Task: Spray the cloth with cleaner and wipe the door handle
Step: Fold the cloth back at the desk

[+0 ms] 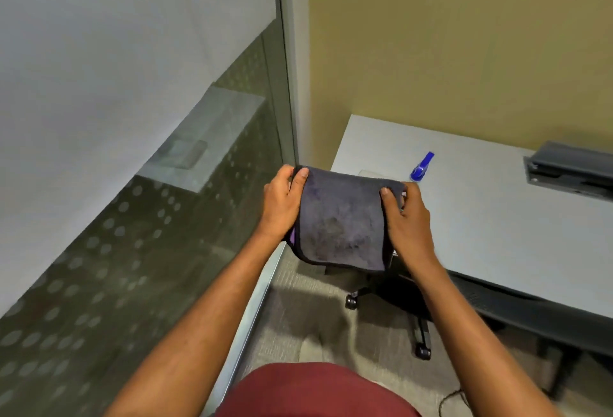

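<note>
Cloth (341, 221) at frame centre, stretched flat between left hand (282, 204) and right hand (406, 217), each pinching one side edge. Spray bottle (422, 167) on the tabletop (481, 217) just up-right of the right hand, nearer that one; likely the next reach.

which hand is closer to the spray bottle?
The right hand, gripping the cloth edge on the desk side; the spray bottle stands just beyond it. The left hand holds the opposite edge.
</note>
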